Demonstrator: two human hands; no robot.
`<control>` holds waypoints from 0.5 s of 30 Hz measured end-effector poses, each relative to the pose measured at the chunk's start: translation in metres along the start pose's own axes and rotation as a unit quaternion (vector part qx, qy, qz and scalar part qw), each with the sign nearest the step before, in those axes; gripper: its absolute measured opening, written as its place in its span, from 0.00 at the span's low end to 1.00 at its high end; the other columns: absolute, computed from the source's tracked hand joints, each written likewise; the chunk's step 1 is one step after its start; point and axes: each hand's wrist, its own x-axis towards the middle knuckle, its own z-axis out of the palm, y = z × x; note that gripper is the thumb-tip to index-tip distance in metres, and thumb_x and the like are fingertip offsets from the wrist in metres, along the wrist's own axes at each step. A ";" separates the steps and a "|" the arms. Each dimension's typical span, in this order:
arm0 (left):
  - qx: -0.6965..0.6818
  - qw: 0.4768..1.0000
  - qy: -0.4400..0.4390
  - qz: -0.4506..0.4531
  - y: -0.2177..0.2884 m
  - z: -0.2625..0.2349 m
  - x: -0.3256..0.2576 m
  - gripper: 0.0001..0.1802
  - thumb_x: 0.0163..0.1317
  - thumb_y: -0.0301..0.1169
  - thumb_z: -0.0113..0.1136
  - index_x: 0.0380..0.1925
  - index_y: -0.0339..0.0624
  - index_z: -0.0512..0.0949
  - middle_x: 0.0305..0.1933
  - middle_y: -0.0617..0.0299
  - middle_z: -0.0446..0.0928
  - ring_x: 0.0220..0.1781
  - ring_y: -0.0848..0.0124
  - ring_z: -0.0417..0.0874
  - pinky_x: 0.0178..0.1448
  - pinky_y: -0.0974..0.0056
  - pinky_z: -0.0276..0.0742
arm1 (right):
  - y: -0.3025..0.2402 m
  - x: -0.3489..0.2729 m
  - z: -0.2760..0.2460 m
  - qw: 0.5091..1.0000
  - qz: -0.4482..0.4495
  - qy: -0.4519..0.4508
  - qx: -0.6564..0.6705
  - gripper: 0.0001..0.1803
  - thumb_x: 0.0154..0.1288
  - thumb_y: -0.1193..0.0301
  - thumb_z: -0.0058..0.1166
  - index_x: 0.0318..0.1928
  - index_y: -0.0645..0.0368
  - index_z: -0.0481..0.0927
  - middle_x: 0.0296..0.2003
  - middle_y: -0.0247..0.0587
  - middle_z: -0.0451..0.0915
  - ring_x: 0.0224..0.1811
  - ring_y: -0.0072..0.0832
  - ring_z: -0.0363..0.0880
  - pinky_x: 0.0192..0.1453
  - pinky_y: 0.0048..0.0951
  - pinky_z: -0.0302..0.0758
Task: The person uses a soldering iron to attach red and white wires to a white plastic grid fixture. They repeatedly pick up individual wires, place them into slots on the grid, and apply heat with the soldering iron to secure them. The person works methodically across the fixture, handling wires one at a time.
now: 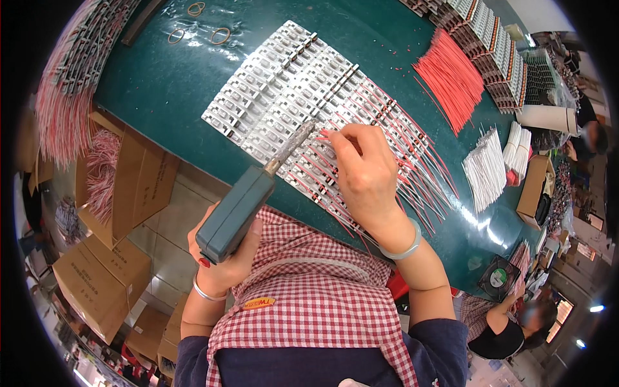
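Observation:
My left hand (222, 264) is closed round the grip of a dark green soldering gun (237, 209). Its long, crusted metal tip (293, 147) reaches up and right over a sheet of small white metallic modules (271, 84) laid in rows on the table. Above the same sheet, my right hand (367, 171) pinches a thin red wire (326, 134) between thumb and forefinger, close to the gun's tip. Whether tip and wire touch cannot be made out. Several red and white wires (419, 174) trail off the sheet's right part, partly behind my right hand.
On the green table (161, 97) lie red wires (451, 80), white wires (485, 171) and rubber bands (220, 35). Stacked module sheets (496, 58) line the far right; wired ones (71, 84) hang at left. Cardboard boxes (145, 187) stand lower left. A co-worker (506, 326) sits near a fan (498, 277).

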 end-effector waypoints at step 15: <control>-0.031 0.999 -0.009 -0.017 0.003 0.005 0.004 0.11 0.52 0.18 0.67 0.38 0.31 0.82 0.36 0.57 0.81 0.32 0.72 0.81 0.37 0.70 0.76 | -0.002 -0.002 -0.002 1.000 0.010 -0.020 -0.001 0.13 0.51 0.81 0.57 0.40 0.64 0.80 0.34 0.41 0.73 0.35 0.35 0.74 0.33 0.33 0.73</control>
